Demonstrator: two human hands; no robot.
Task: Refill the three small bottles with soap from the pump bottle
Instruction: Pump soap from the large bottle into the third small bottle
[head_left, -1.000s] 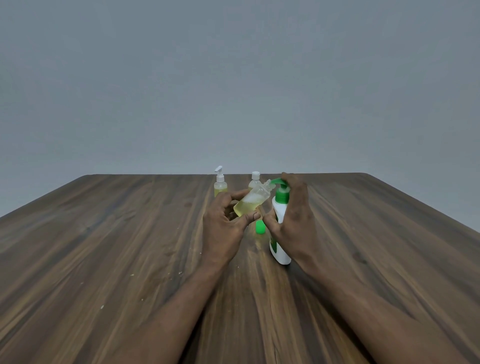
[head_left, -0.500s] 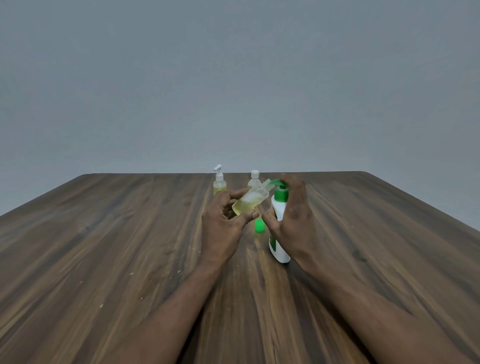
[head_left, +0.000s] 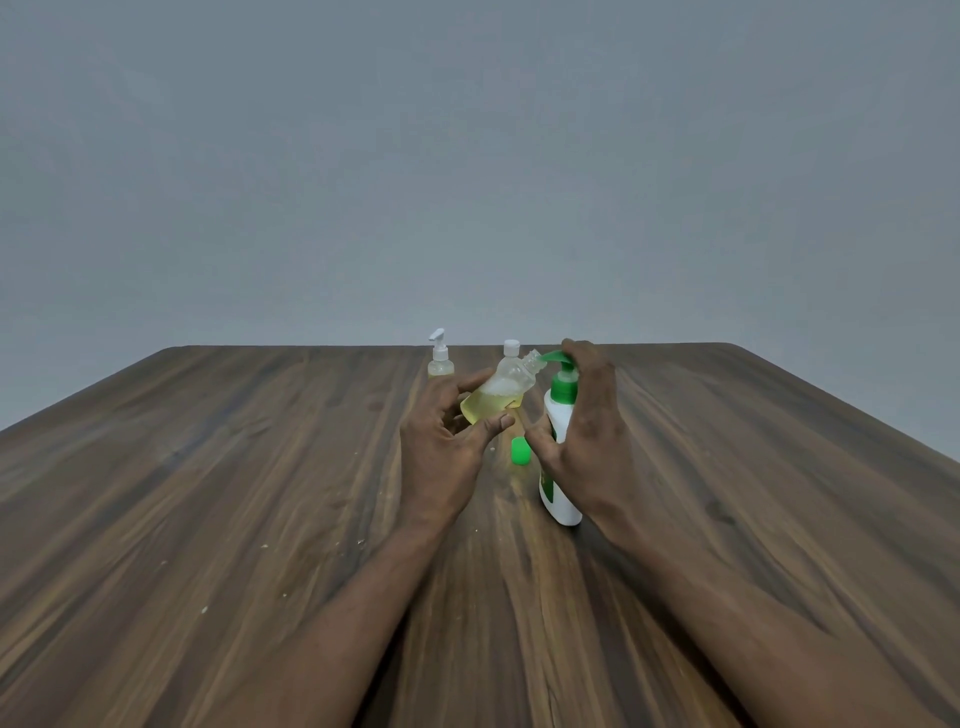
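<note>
Tilting an uncapped small bottle (head_left: 497, 396) toward the green spout of the white pump bottle (head_left: 559, 415), a person works at a dark wooden table (head_left: 208, 493) before a plain grey wall (head_left: 467, 156). The left hand (head_left: 441, 452), just left of the pump bottle, grips the uncapped small bottle with thumb and curled fingers around its lower half. The bottle is clear and holds yellow liquid to about its middle, and its open neck leans right, nearly meeting the spout's tip; whether they touch cannot be told.

The right hand (head_left: 589, 431) arches over the pump bottle from the right. Its fingers are curved down on the green pump head and its thumb is laid against the white body, so the hand has hold of the bottle, which stands upright on the table.

A loose green cap (head_left: 521, 450) sits on the table just left of the pump bottle's body, between the two hands. Farther back and to the left of the pump bottle stand two more small bottles: a pump-topped small bottle (head_left: 440, 359) well apart from it, and a white-capped small bottle (head_left: 511, 349) partly hidden behind the tilted one.
</note>
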